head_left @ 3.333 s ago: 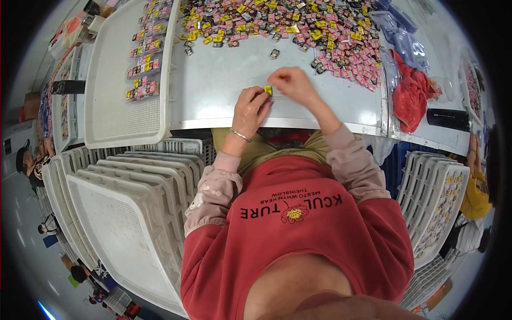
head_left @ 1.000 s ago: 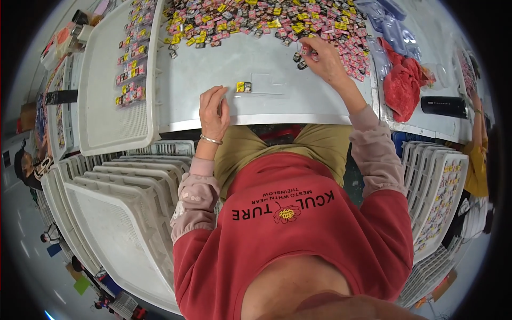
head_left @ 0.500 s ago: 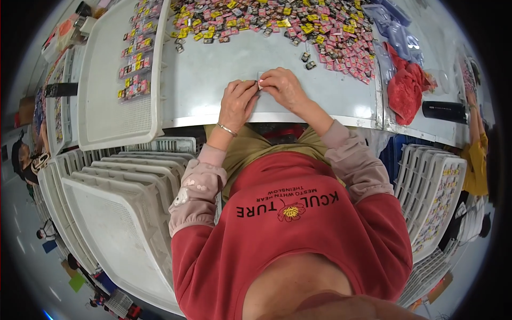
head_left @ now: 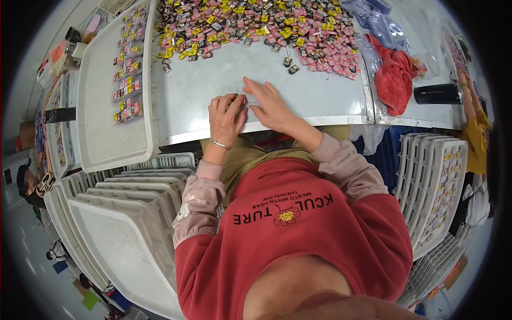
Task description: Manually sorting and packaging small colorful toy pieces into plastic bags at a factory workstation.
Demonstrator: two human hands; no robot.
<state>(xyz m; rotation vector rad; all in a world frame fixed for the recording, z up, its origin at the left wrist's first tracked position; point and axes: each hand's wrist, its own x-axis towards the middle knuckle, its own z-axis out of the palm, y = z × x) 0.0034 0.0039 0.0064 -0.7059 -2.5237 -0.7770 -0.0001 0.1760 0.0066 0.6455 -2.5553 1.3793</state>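
Left hand: curled and narrow, the left hand [head_left: 226, 118] sits fingertips-down beside a clear plastic tray [head_left: 240, 88]; a small dark piece [head_left: 235, 96] peeks out there, and whether it is pinched cannot be told.
Right hand: wide, thumb apart from the fingers, the right hand [head_left: 271, 105] angles across the tray's right side, no packet visible in it.
Clear tray: down on the worktop [head_left: 200, 80], near its front edge, mostly covered by those hands. The risk here is sliding: thin plastic on a smooth surface, so an uneven push could skew it or pop a piece loose.
Packet pile: the loose packets [head_left: 256, 31] spread across the far side, colours all jumbled, which invites a wrong pick.
Two strays: a pair of dark packets [head_left: 294, 69] lies just off the pile, where a sweeping sleeve could scatter them.
White tray: filled strips [head_left: 128, 85] line the white tray [head_left: 96, 101]; a bumped rim could knock them crooked.
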